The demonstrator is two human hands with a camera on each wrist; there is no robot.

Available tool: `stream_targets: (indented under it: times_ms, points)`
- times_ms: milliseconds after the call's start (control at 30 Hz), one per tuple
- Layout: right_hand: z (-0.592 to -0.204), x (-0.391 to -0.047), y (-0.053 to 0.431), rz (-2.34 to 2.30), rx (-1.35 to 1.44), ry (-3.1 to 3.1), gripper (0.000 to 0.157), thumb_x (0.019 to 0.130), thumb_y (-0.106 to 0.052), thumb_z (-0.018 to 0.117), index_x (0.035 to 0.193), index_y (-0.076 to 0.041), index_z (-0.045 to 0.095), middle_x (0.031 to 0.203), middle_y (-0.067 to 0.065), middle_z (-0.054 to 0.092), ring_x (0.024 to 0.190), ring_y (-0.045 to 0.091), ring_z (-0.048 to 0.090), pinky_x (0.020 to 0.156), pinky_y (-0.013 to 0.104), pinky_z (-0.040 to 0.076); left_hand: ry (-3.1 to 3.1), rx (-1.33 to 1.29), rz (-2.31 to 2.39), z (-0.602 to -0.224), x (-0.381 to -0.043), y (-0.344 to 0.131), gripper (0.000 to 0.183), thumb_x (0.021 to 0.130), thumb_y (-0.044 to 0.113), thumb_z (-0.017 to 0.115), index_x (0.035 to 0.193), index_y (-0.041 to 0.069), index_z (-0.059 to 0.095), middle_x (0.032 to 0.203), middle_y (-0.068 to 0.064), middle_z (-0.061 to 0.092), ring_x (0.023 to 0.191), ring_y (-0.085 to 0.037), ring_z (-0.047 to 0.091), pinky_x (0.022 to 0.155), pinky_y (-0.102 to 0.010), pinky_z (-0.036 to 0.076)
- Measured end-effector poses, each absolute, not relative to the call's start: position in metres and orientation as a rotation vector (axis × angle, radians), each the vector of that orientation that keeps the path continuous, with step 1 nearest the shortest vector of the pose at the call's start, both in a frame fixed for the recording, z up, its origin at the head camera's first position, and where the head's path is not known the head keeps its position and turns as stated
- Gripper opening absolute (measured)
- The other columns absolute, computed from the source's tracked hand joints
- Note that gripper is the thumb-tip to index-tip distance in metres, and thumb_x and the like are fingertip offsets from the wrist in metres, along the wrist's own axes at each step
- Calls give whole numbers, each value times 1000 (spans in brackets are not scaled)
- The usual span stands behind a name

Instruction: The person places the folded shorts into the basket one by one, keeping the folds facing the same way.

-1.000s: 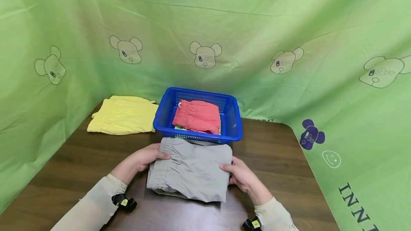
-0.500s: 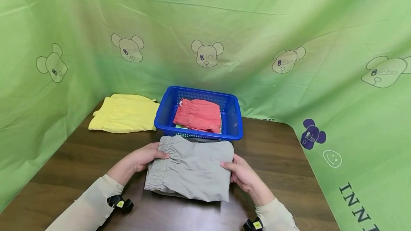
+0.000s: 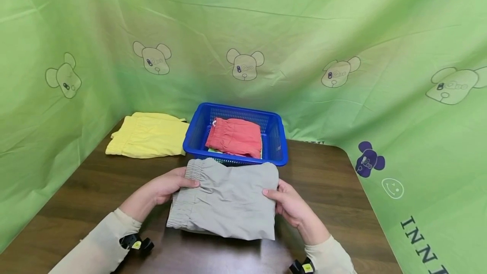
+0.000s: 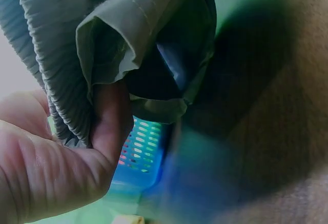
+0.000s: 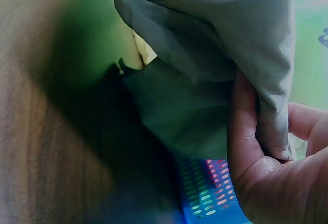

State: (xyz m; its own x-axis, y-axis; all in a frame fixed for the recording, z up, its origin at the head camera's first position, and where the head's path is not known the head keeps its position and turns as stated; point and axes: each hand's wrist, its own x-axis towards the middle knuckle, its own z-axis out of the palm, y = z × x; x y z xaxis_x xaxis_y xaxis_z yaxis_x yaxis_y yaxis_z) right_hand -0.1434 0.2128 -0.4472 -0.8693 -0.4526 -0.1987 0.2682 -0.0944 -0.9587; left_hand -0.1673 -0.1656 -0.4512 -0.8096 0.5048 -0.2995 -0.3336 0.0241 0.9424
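A folded pair of grey shorts [image 3: 232,200] with a gathered elastic waistband is held just above the table, in front of the basket. My left hand [image 3: 166,187] pinches the waistband side, thumb on top and fingers underneath. On the opposite edge my right hand [image 3: 291,204] grips the cloth the same way. In the left wrist view the ribbed waistband [image 4: 56,55] sits between thumb and fingers. The right wrist view shows the layered grey cloth [image 5: 266,55] clasped between thumb and fingers, its lower layers hanging loose.
Behind the shorts stands a blue perforated basket [image 3: 283,147]. Folded red shorts [image 3: 236,136] lie in it, over something light green. Folded yellow shorts [image 3: 152,134] lie left of the basket on the wooden table [image 3: 323,172]. A green printed curtain [image 3: 281,24] surrounds the table.
Both hands have drawn slightly apart, spreading the grey shorts a little wider. The far edge has risen slightly in view, covering a bit more of the basket's front. The grip is unchanged.
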Motion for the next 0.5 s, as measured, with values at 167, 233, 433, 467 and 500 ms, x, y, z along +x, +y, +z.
stream_targets:
  times_ms: [167, 233, 433, 467, 500]
  points:
    - [-438, -142, 212, -2027, -233, 1679, 27, 102, -7, 57, 127, -6, 46, 105, 1, 74, 89, 18, 76, 75, 41, 62, 1704, 199, 1858, -443, -164, -167, 46, 99, 12, 63, 141, -4, 49, 113, -7, 73, 97, -21, 72, 84, -38, 60]
    - [-434, -142, 212, -2032, -248, 1675, 26, 102, -7, 57, 126, -6, 47, 105, 1, 74, 89, 17, 76, 75, 40, 62, 1692, 215, 1865, -438, -163, -168, 44, 100, 12, 63, 139, -3, 50, 112, -7, 74, 97, -21, 72, 84, -39, 60]
    - [-420, -145, 211, -2044, -281, 1685, 26, 102, -6, 58, 126, -6, 47, 104, 0, 74, 87, 16, 75, 74, 37, 62, 1701, 226, 1868, -426, -163, -170, 40, 100, 13, 63, 135, -1, 52, 110, -6, 73, 97, -20, 72, 84, -38, 60]
    - [-418, -145, 211, -2045, -288, 1687, 26, 102, -5, 57, 126, -6, 47, 104, 1, 74, 87, 16, 75, 74, 37, 62, 1706, 227, 1867, -424, -163, -170, 39, 100, 13, 63, 134, -1, 52, 109, -6, 73, 96, -20, 72, 84, -38, 60]
    - [-416, -145, 211, -2047, -289, 1687, 26, 102, -5, 57, 126, -6, 47, 104, 0, 74, 87, 16, 75, 74, 37, 62, 1710, 229, 1865, -422, -163, -170, 38, 100, 14, 63, 134, -1, 52, 109, -5, 72, 96, -19, 72, 84, -38, 60]
